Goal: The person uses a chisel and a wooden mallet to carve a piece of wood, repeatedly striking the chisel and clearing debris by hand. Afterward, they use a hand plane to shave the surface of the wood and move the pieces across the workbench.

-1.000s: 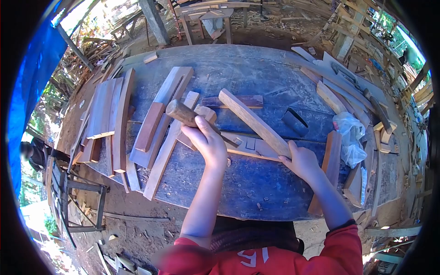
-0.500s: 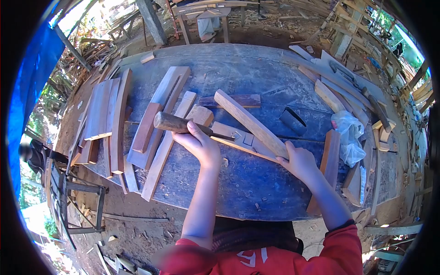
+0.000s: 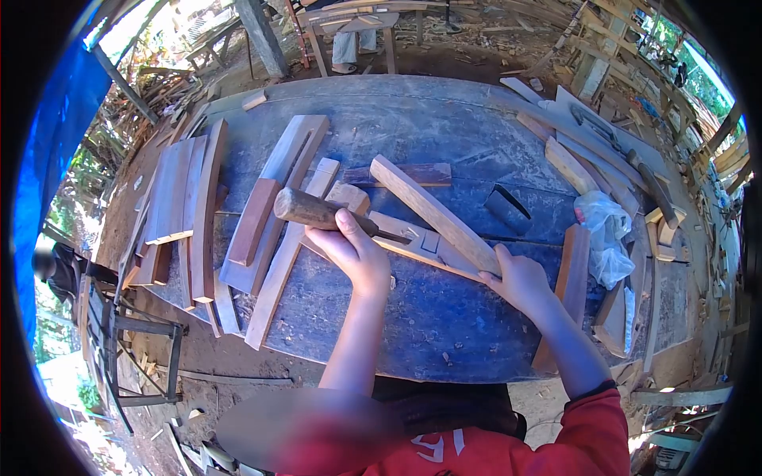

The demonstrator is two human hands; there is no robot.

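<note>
My left hand [image 3: 355,252] is closed around a chisel with a thick wooden handle [image 3: 313,209]. The chisel's dark blade reaches right, over a light board [image 3: 444,255] with a dark rectangle marked on it. My right hand [image 3: 520,278] grips the lower end of a long wooden bar [image 3: 429,208], which slants up to the left above that board. Behind the bar lies a dark reddish wood strip [image 3: 413,174]. A small wood block [image 3: 349,197] sits just beyond the chisel handle.
The blue table [image 3: 397,333] holds several boards [image 3: 171,190] at the left. At the right are a plastic bag [image 3: 605,238], a handsaw [image 3: 655,186], a clamp [image 3: 591,123] and more wood pieces. A dark curved piece [image 3: 508,210] lies nearer the middle.
My left hand has moved slightly right with the chisel, whose blade now lies nearer the marked rectangle. My right hand and the bar have hardly moved.
</note>
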